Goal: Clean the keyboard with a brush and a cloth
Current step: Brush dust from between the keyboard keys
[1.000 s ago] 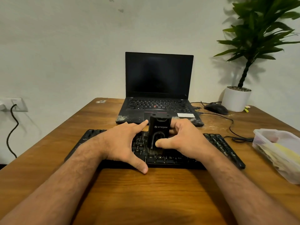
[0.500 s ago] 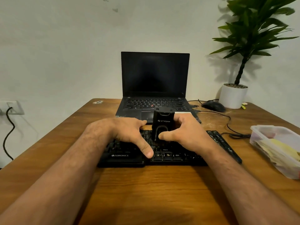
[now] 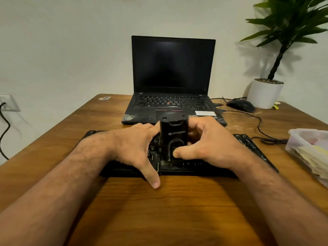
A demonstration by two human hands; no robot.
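Right hand (image 3: 211,146) grips brush (image 3: 173,139) upright at frame centre to scrub keyboard (image 3: 252,144), left hand (image 3: 134,148) spread flat on keys steadying it

A flat black plastic keyboard (image 3: 252,148) lies lengthwise across the wooden desk (image 3: 159,210), just in front of the open laptop, its near edge parallel to the desk's front. Much of its middle and left part is covered; the right end shows rows of dark keys with faint legends. A boxy black plastic brush (image 3: 173,139) with pale lettering on its near face and an arched loop moulded below stands upright on the keys near the keyboard's middle, bristle end down against the bottom rows. Pale dust specks show on the keys at its foot.
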